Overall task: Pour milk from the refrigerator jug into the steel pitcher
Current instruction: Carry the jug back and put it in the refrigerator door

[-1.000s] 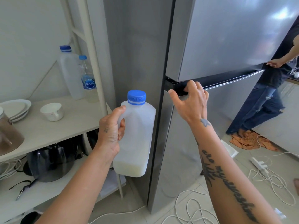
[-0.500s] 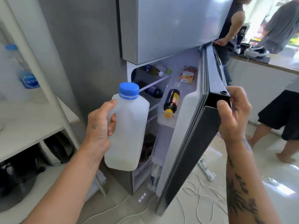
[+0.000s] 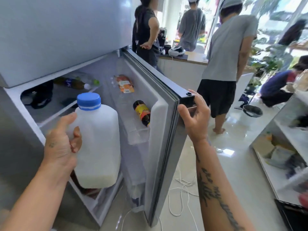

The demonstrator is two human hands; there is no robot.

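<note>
My left hand [image 3: 61, 147] grips the handle of a translucent plastic milk jug [image 3: 100, 140] with a blue cap, upright in front of the open lower compartment of the refrigerator. Only a low band of milk shows at the jug's bottom. My right hand [image 3: 195, 117] holds the top corner of the open refrigerator door [image 3: 165, 124], which stands swung out to the right. Inside, bottles lie on the upper shelf [image 3: 75, 83], and a dark bottle with a yellow label [image 3: 142, 112] sits in the door rack. No steel pitcher is in view.
Several people stand or crouch beyond the door near a counter [image 3: 186, 60]. White cables [image 3: 181, 194] trail over the glossy floor by the door's foot. A white shelving unit [image 3: 283, 147] with packets stands at the right. The upper freezer door [image 3: 66, 34] is closed.
The lower refrigerator door went from closed to wide open, pulled by my right hand. My view turned right, away from the shelf with water bottles. The jug stayed in my left hand.
</note>
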